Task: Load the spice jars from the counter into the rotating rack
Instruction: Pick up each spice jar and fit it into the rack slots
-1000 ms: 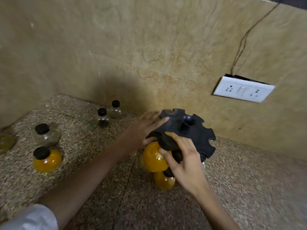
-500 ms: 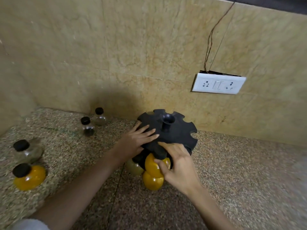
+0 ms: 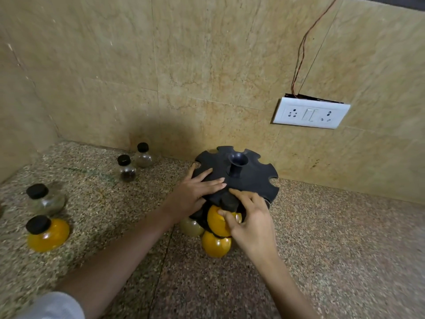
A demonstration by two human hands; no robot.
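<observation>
A black rotating rack (image 3: 250,173) with notched slots stands on the counter near the back wall. My left hand (image 3: 195,194) lies flat on its top disc, fingers spread. My right hand (image 3: 248,217) grips an orange-filled jar (image 3: 218,221) with a black cap, its neck at a front slot of the upper tier. Below it hang another orange jar (image 3: 215,245) and a pale jar (image 3: 190,226). On the counter to the left stand an orange jar (image 3: 47,233), a clear jar (image 3: 44,199), a dark-filled jar (image 3: 126,169) and a greyish jar (image 3: 143,155).
The speckled granite counter (image 3: 333,249) runs to a beige tiled wall behind and on the left. A white socket plate (image 3: 310,112) with loose wires is on the wall, right of the rack.
The view shifted, so the rack sits more central. My right hand has brought the orange jar's neck closer into the rack's front slot; my left hand stays flat on the top disc.
</observation>
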